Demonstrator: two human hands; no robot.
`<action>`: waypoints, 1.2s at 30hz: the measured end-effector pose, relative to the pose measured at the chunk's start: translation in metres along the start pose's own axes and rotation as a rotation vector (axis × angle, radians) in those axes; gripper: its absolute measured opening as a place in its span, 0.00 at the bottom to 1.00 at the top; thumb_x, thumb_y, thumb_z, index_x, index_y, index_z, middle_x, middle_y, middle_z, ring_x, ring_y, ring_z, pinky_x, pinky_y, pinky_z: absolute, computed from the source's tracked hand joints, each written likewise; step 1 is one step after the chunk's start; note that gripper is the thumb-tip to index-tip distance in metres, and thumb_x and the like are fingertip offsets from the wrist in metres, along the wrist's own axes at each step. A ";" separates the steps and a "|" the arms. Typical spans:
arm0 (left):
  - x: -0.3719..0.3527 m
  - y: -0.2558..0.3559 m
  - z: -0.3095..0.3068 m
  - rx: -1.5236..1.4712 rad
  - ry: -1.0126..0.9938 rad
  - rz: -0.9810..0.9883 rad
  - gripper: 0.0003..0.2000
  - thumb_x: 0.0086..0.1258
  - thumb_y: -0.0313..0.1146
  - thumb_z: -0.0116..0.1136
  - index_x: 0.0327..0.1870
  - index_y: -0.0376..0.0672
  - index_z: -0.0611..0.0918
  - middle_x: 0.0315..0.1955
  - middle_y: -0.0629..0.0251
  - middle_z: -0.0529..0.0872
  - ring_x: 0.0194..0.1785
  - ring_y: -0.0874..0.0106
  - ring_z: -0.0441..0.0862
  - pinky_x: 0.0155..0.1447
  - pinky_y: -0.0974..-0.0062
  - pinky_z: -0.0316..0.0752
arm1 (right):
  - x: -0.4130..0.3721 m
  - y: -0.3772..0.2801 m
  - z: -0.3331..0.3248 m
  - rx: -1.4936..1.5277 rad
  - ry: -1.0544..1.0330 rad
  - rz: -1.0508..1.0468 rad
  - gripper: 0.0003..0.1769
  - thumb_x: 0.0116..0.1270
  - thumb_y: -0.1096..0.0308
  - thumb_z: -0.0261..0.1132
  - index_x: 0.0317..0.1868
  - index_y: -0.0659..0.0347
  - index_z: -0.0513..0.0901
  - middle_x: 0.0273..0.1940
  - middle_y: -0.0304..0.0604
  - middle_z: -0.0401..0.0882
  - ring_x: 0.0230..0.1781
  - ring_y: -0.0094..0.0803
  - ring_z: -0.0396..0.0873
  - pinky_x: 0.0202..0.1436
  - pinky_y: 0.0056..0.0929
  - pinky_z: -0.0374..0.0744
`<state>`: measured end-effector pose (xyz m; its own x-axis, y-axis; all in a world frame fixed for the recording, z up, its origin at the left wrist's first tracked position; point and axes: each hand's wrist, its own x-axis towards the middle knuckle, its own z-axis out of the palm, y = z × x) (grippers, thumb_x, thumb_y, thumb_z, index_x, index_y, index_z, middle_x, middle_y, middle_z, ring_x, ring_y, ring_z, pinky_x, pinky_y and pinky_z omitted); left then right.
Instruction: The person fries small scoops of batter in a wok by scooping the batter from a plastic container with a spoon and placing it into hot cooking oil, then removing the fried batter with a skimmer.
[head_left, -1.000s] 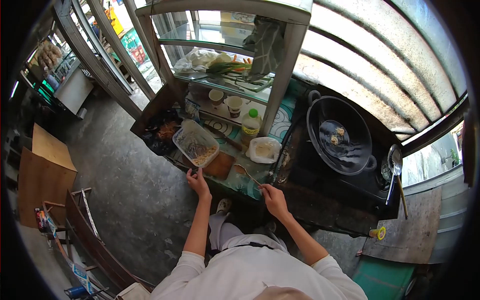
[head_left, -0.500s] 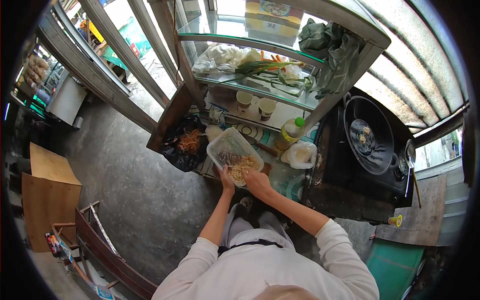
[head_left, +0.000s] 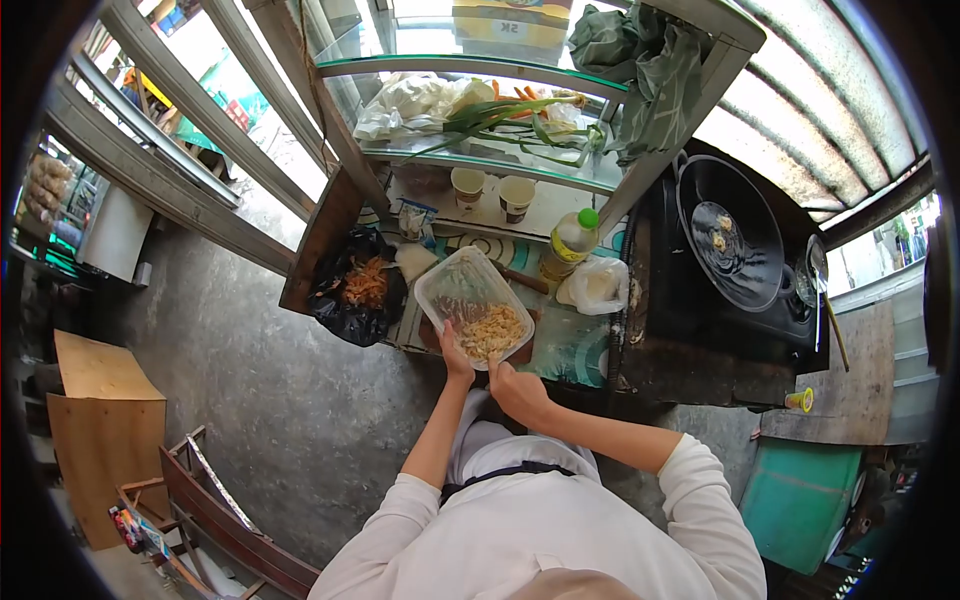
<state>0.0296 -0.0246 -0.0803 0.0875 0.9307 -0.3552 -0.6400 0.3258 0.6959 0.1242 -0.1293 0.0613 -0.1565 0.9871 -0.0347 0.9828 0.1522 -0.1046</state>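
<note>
A clear plastic container (head_left: 445,292) is tilted in front of me at the counter's near edge. A pale, lumpy, shredded food mixture (head_left: 495,332) has gathered in its near right part, and smears coat the rest of the base. My left hand (head_left: 456,358) grips the container's near left side. My right hand (head_left: 520,393) is at the near rim with its fingers curled in; whatever they hold is hidden. A black plastic bag (head_left: 335,315) with orange-brown shreds (head_left: 368,283) lies just left of the container.
To the right, a black wok (head_left: 735,250) with oil and small pieces sits on a stove. A green-capped oil bottle (head_left: 572,245), a white plastic bag (head_left: 600,288) and two paper cups (head_left: 516,198) stand behind the container. Above them is a glass case with green onions (head_left: 500,122).
My right hand has drawn back from the mixture to the container's near rim. The mixture looks more gathered. My left hand keeps its grip, and the camera view has shifted.
</note>
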 end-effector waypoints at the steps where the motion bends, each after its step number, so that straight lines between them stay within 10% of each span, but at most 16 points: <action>1: -0.003 -0.003 -0.002 0.028 0.006 0.022 0.21 0.69 0.46 0.47 0.54 0.39 0.66 0.49 0.58 0.72 0.54 0.64 0.70 0.58 0.67 0.66 | -0.004 0.004 -0.003 0.018 -0.025 -0.005 0.23 0.53 0.72 0.56 0.51 0.69 0.72 0.27 0.46 0.74 0.16 0.33 0.77 0.14 0.26 0.73; 17: -0.022 0.006 -0.002 0.335 -0.046 0.163 0.24 0.70 0.46 0.45 0.61 0.40 0.63 0.54 0.61 0.69 0.59 0.67 0.65 0.62 0.69 0.60 | -0.020 0.026 -0.038 0.048 -0.022 -0.117 0.24 0.53 0.72 0.56 0.54 0.68 0.72 0.26 0.44 0.73 0.15 0.33 0.75 0.15 0.29 0.72; 20: -0.021 0.014 -0.003 0.384 -0.228 0.193 0.31 0.72 0.46 0.42 0.71 0.47 0.46 0.65 0.61 0.53 0.66 0.65 0.52 0.68 0.67 0.47 | -0.016 0.026 -0.032 0.172 0.004 -0.060 0.25 0.53 0.73 0.56 0.54 0.68 0.72 0.27 0.46 0.74 0.16 0.35 0.75 0.15 0.30 0.72; 23: -0.021 0.021 0.007 0.357 -0.107 0.246 0.28 0.70 0.46 0.46 0.65 0.41 0.58 0.57 0.61 0.66 0.61 0.67 0.62 0.63 0.69 0.58 | -0.025 0.011 -0.022 0.164 -0.015 -0.044 0.25 0.52 0.73 0.56 0.54 0.68 0.71 0.28 0.47 0.74 0.17 0.37 0.76 0.16 0.32 0.73; 36: -0.022 0.031 0.021 0.336 -0.034 0.113 0.32 0.70 0.43 0.46 0.71 0.46 0.48 0.66 0.58 0.50 0.66 0.64 0.55 0.68 0.68 0.47 | -0.035 -0.001 -0.031 0.385 -0.193 0.105 0.20 0.54 0.74 0.54 0.49 0.67 0.72 0.28 0.52 0.77 0.23 0.47 0.78 0.25 0.41 0.76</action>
<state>0.0232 -0.0310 -0.0379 0.0593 0.9671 -0.2473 -0.3608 0.2518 0.8980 0.1316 -0.1627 0.0931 -0.1094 0.9630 -0.2463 0.8921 -0.0142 -0.4516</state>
